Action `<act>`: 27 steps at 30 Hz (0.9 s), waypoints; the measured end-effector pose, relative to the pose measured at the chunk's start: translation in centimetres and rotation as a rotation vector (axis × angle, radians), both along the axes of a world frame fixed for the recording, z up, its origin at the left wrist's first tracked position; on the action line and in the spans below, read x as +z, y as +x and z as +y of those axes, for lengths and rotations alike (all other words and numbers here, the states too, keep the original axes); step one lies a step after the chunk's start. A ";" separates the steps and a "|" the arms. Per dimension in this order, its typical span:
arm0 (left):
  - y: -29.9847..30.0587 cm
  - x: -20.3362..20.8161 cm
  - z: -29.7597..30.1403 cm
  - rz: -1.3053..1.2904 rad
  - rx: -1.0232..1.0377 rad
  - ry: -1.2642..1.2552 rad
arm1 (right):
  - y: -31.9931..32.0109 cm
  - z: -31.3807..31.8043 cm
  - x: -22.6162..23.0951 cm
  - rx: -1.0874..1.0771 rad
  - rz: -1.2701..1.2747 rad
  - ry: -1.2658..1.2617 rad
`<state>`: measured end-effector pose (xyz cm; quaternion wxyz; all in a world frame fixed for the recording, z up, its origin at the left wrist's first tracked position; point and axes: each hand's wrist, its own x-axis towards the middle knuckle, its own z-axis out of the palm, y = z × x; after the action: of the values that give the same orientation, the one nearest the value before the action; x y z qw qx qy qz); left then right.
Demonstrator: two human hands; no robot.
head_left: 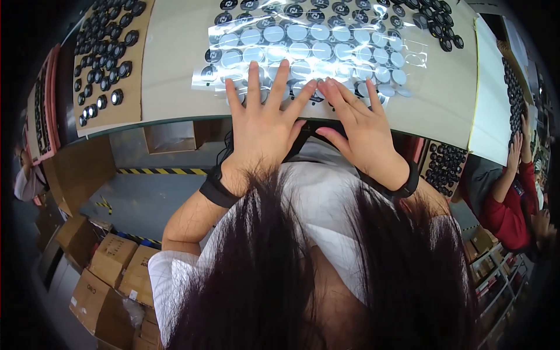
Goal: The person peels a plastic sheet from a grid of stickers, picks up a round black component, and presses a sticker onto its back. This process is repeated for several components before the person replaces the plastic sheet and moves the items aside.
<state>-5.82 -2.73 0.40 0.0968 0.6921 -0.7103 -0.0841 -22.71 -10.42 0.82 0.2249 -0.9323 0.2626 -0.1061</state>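
A clear plastic sheet (pixel 204 77) with rows of round pale discs (pixel 320 49) lies over several black round parts on the worktable. My left hand (pixel 262 114) rests on the sheet's near edge, palm down, its fingers spread and pointing away from me. Beside it, my right hand (pixel 361 125) also lies on the sheet, fingers stretched out, its index finger close to my left one. Neither hand grips anything. Light glares off the plastic, so the parts under it show only in places. More black round parts (pixel 294 10) stand in rows beyond the sheet.
Cardboard (pixel 131 70) with many black round parts lies at the left, and another cluster (pixel 437 23) sits far right. Below the table are cardboard boxes (pixel 114 256) and a tray of black parts (pixel 444 166). A person in a red sleeve (pixel 504 219) works at the right.
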 end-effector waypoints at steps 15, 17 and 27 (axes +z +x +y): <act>3.0 0.8 0.6 -0.102 -0.083 0.104 | -6.5 -2.2 0.3 -0.367 0.097 -0.048; 3.3 1.0 1.0 -0.123 -0.099 0.107 | -7.4 -2.4 0.0 -0.411 0.068 -0.054; 6.7 -0.2 4.5 -0.291 0.044 0.098 | -7.9 -2.4 -0.8 -0.466 0.001 -0.019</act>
<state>0.84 1.75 0.19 -0.0394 0.7163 -0.6965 -0.0153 -30.61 -12.80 0.03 0.1855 -0.8485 0.4700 -0.1573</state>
